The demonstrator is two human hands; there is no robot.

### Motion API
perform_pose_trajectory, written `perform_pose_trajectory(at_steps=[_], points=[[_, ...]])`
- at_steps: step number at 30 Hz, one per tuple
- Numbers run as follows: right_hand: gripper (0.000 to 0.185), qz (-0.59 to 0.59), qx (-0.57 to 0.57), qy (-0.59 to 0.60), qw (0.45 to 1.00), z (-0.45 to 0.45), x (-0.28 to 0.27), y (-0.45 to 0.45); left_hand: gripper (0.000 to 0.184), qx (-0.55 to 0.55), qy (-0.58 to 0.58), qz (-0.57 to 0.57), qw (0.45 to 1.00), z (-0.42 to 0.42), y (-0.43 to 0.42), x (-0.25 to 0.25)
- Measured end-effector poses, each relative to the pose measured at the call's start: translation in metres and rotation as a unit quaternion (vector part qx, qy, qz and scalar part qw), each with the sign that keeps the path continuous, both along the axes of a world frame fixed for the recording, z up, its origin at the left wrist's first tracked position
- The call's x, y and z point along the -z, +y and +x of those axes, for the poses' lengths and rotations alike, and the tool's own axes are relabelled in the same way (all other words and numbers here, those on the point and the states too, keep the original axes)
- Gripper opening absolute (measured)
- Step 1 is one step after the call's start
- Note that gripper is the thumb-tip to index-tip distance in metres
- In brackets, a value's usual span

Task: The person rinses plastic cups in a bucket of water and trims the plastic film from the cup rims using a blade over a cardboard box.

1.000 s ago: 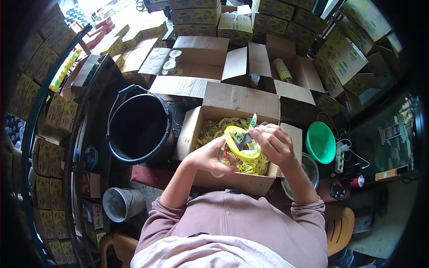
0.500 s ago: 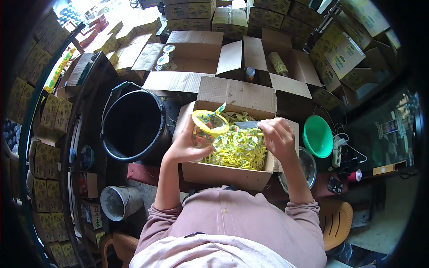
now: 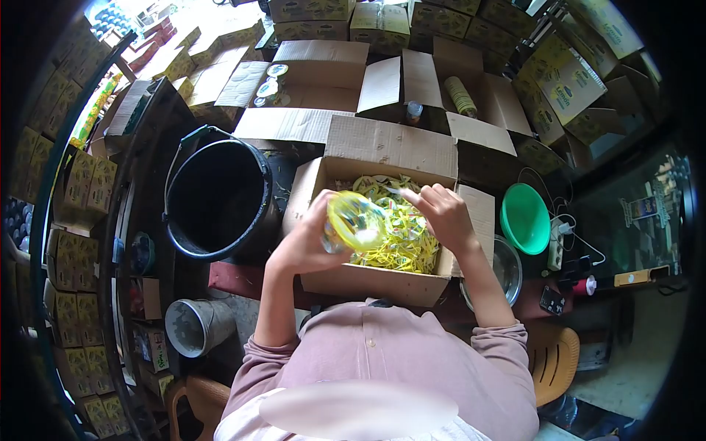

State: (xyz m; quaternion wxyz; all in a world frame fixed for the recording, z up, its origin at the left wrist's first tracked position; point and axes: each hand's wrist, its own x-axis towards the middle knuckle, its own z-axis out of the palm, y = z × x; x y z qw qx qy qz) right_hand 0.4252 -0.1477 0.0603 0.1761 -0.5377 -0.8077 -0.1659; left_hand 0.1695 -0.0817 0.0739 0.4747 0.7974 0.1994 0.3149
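My left hand (image 3: 309, 241) is wrapped round a clear plastic jar (image 3: 358, 222) with a yellow rim. The jar is tilted, its mouth facing right, and is slightly blurred. In my right hand (image 3: 447, 214) is a knife, its fingers closed on the handle; only part of the blade (image 3: 394, 191) shows, pointing left beyond the jar. Both hands are above an open cardboard box (image 3: 371, 283) that holds a heap of thin yellow strips and printed scraps (image 3: 412, 246).
A black bucket (image 3: 266, 209) stands left of the box, and a grey bucket (image 3: 213, 323) sits lower down. To the right are a green bowl (image 3: 525, 219) and a clear bowl (image 3: 507, 272). Behind are open cartons (image 3: 298, 126), one with a stack of lids (image 3: 460, 97).
The jar has turned from nearly upright to tilted right. A printed flap that stood at its rim no longer shows there. My right hand has shifted up slightly and turned, the knife with it.
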Motion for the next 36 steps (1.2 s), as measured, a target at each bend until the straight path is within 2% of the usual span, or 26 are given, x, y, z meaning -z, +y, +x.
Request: perform_pose_trajectory(at_steps=[1, 3, 7, 11, 14, 20, 23, 26, 29, 30, 31, 33, 36], points=[[0.068, -0.027, 0.017, -0.02, 0.999, -0.002, 0.0, 0.001, 0.058, 0.0, 0.072, 0.04, 0.997, 0.004, -0.006, -0.012], [0.077, -0.082, 0.05, -0.061, 0.994, -0.005, 0.001, 0.002, 0.057, 0.015, 0.14, 0.154, 0.978, 0.012, -0.013, -0.01], [0.082, -0.161, 0.079, -0.101, 0.979, -0.013, 0.013, -0.001, 0.059, 0.038, 0.226, 0.184, 0.956, 0.023, -0.028, 0.0], [0.083, -0.246, 0.11, -0.106, 0.957, -0.02, 0.009, -0.004, 0.06, 0.07, 0.222, 0.152, 0.961, 0.029, -0.027, 0.02], [0.084, -0.237, 0.107, -0.118, 0.959, -0.02, 0.012, -0.006, 0.062, 0.079, 0.215, 0.148, 0.962, 0.031, -0.02, 0.026], [0.074, -0.195, 0.078, -0.131, 0.969, -0.018, 0.017, -0.007, 0.063, 0.036, 0.22, 0.134, 0.966, 0.027, -0.01, 0.033], [0.054, -0.232, 0.1, -0.135, 0.958, -0.021, 0.007, -0.007, 0.062, 0.038, 0.231, 0.116, 0.965, 0.024, -0.01, 0.031], [0.048, -0.213, 0.094, -0.1, 0.967, -0.012, 0.004, -0.007, 0.063, 0.05, 0.205, 0.097, 0.973, 0.021, -0.008, 0.032], [0.047, -0.157, 0.124, -0.022, 0.98, 0.003, -0.015, -0.007, 0.063, 0.046, 0.203, 0.108, 0.972, 0.018, -0.006, 0.037], [0.05, -0.102, 0.11, 0.061, 0.987, 0.009, -0.018, -0.005, 0.063, 0.046, 0.213, 0.109, 0.97, 0.017, -0.006, 0.037], [0.049, -0.151, 0.113, 0.159, 0.969, 0.013, -0.022, -0.005, 0.063, 0.046, 0.223, 0.109, 0.968, 0.016, -0.007, 0.036], [0.048, -0.241, 0.118, 0.35, 0.898, 0.018, -0.033, -0.006, 0.061, 0.048, 0.24, 0.12, 0.962, 0.015, -0.008, 0.034], [0.046, -0.332, 0.057, 0.484, 0.808, 0.024, -0.014, -0.001, 0.059, 0.057, 0.259, 0.146, 0.953, 0.016, -0.012, 0.031]])
